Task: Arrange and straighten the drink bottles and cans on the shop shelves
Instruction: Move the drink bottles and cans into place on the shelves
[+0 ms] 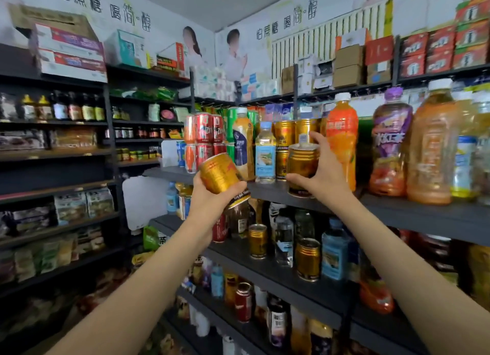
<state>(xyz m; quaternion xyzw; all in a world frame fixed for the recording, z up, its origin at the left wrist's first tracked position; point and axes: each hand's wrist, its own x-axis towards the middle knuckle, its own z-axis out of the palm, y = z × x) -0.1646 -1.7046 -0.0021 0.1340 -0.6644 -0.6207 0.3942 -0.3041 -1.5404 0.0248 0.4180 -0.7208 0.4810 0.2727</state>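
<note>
A person straightens drinks in a shop corner, both bare arms raised to the dark grey top drinks shelf [397, 208]. The left hand [209, 198] grips a gold metal can with red print [220, 173], tilted with its top leaning left, held in the air just in front of the shelf edge and apart from it. The right hand [322, 169] is curled round a second gold ribbed metal can [302, 169], thumb low and fingers over its top; this can stands upright at or just above the shelf's front lip, though whether its base touches the board cannot be told.

Behind it stand stacked gold cans [285, 142], with a clear bottle with a pale blue label [265, 153] to their left and a tall orange juice bottle with a white cap [342, 140] to their right. Red cans [204, 128] are stacked further left.

The step in hand appears to be setting the gold cans among their own kind. Next, the right-hand can likely needs sliding back, label forward, into line with the stack; the tilted can must then be righted and placed beside it without knocking the neighbouring bottles.
</note>
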